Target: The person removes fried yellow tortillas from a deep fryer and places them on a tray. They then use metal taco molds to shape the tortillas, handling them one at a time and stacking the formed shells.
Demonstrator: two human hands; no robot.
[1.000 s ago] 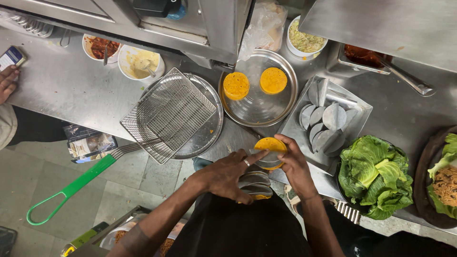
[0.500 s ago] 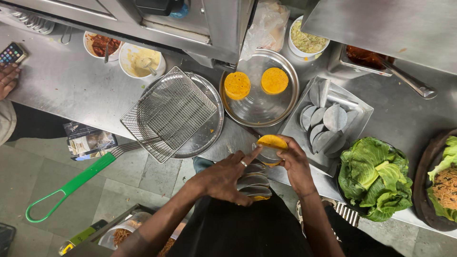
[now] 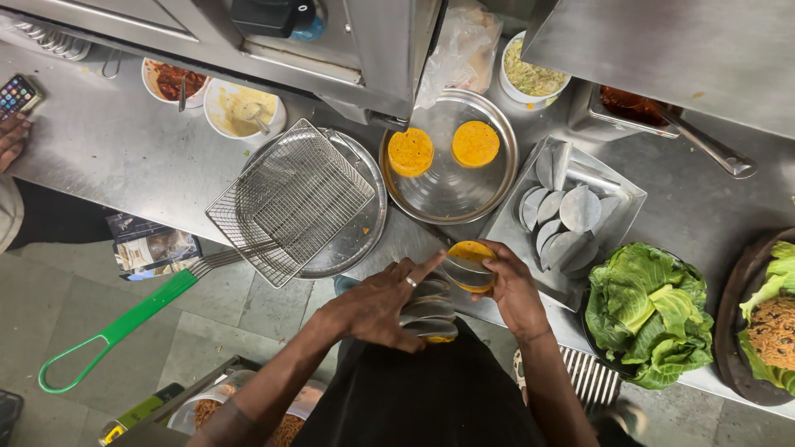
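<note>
The person stands at a steel counter (image 3: 108, 157) and works close to the body, both hands over its near edge. The right hand (image 3: 509, 285) curls around a small round metal mould (image 3: 468, 266) that holds a yellow disc of dough (image 3: 470, 251); the fingers wrap its far side and the thumb sits at the rim, so the hand is closed on it. The left hand (image 3: 385, 302) is half open, its forefinger stretched out so the tip touches the edge of the yellow disc, while the palm and other fingers rest against a stack of similar metal moulds (image 3: 426, 314) just below. A ring shows on one finger of that hand.

Just beyond the hands, a round steel plate (image 3: 451, 194) carries two more yellow discs (image 3: 411, 151), set side by side and apart from each other. To the right of it a square tray (image 3: 617, 194) holds a loose heap of grey metal moulds. To the left a wire frying basket (image 3: 290, 199) with a green handle (image 3: 116, 331) lies across another round plate. Cabbage leaves (image 3: 650, 310) sit at the right. Bowls of sauce (image 3: 240, 108) stand at the back. Another person's hand (image 3: 12, 136) with a phone shows at the far left edge.
</note>
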